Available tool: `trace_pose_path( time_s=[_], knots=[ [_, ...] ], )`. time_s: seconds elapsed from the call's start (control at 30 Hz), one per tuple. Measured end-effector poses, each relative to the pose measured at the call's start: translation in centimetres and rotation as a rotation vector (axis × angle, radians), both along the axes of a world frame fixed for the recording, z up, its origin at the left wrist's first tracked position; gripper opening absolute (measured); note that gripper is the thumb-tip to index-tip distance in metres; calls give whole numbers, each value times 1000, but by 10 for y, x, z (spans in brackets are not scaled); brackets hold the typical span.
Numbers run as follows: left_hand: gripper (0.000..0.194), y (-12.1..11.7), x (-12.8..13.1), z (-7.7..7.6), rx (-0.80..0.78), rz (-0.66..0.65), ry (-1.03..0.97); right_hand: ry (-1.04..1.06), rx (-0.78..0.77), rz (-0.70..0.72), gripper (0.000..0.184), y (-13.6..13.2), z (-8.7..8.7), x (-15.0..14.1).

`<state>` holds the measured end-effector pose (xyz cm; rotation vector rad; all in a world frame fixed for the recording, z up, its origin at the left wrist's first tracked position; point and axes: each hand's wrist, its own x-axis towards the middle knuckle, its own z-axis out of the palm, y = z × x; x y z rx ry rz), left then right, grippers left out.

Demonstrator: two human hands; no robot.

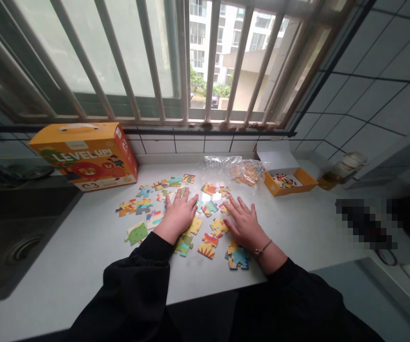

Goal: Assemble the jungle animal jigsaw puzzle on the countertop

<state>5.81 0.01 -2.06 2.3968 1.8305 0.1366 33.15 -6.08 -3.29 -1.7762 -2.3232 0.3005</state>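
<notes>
Colourful jigsaw puzzle pieces lie spread over the white countertop [283, 237]. My left hand [179, 211] rests palm down with fingers spread, covering part of the pieces at the centre left. To the right, my right hand [242, 221] lies over the pieces' right edge, its fingers also apart. Between the hands are a red and yellow puzzle piece [208, 245] and a blue-green puzzle piece [210, 208]. A green puzzle piece [137, 233] is left of my left wrist. Near my right wrist sits a blue and yellow puzzle piece [238, 258]. Whatever is under my palms is hidden.
An orange "LEVEL UP!" box [87, 156] stands at the back left, beside the sink [23, 247]. At the back are a clear plastic bag [247, 172], an open orange box [290, 183] and a jar [343, 170]. Barred windows rise behind the counter.
</notes>
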Motion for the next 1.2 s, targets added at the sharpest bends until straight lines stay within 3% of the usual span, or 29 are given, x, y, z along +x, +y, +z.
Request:
trace_pose_path(
  time_s=[0.1,0.2,0.4,0.57,0.63,0.7,0.8,0.9,1.0,1.1,1.2],
  knots=[
    [52,1,-2,0,56,-14,-2,-11,-10,220,56,4,6,-4],
    [52,1,-6,0,62,-22,11,-38,-40,329,55,10,9,-8],
    [46,2,-8,3,114,10,-22,-43,-40,239,57,18,7,-13],
    [32,-2,-13,26,205,1,-127,54,97,151,59,3,9,2],
    [28,-19,-18,31,198,-40,-196,93,171,143,61,-18,9,7],
    [30,-49,-23,24,157,-81,-230,88,203,187,60,-47,6,10],
    [38,-105,-28,-4,104,-225,-163,63,199,258,56,-91,-4,7],
    [65,-148,-27,-31,172,-241,-97,86,208,265,46,-118,-13,1],
    [72,-163,-22,-35,181,-229,-76,138,254,179,42,-123,-18,-2],
    [65,-163,-18,-24,181,-234,-86,177,304,27,51,-117,-20,-1],
    [52,-163,-17,-13,159,-350,-129,175,316,-93,64,-116,-22,8]
  ],
)
